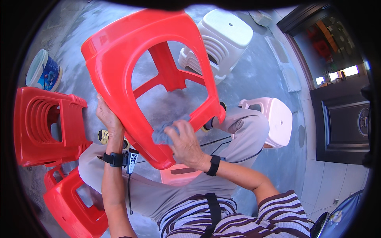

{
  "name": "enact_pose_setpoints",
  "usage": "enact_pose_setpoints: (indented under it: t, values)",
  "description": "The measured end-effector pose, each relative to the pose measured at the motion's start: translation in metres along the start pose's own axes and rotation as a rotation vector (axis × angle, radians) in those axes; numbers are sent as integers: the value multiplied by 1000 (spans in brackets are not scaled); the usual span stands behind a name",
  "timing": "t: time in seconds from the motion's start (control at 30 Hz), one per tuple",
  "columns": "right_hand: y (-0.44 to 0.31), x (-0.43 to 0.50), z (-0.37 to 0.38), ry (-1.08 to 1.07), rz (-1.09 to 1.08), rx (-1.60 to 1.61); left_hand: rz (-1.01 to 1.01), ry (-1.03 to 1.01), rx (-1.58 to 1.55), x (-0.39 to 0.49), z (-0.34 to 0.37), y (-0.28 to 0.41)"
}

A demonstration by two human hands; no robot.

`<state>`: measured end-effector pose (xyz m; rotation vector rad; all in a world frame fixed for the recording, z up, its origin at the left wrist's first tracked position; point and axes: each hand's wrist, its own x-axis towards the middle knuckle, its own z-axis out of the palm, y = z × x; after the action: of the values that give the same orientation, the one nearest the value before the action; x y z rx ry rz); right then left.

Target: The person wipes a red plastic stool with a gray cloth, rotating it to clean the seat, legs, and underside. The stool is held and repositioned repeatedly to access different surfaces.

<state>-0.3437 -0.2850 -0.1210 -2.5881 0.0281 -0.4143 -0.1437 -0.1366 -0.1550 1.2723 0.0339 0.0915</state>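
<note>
A red plastic stool (116,77) is tilted in front of me, its legs pointing towards my lap. My left hand (107,114) grips the stool's left edge, the fingers partly hidden behind it. In my right hand (186,145) is a crumpled grey-blue cloth (163,134), pressed on the lower leg of the stool near the crossbar. The opening in the stool's side shows the opposite leg and the concrete floor behind.
Stacked red stools (38,125) stand at the left, another red stool (71,208) below them. A labelled bucket (44,71) is at the upper left. Stacked white stools (220,38) stand beyond; a pale pink stool (279,122) is right of my knee. Cables run across my legs.
</note>
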Motion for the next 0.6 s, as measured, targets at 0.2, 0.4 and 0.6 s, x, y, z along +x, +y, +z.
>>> enact_pose_setpoints:
  t: [0.2, 0.4, 0.6]
  values:
    - [21, 0, -13, -51, -102, 27, -14, 24, 33, 1, -3, 2]
    - [87, 27, -51, -20, 134, -90, -27, 50, -3, 0, -8, -5]
    - [127, 28, -44, 152, 190, -77, -2, 66, 33, 1, -8, -10]
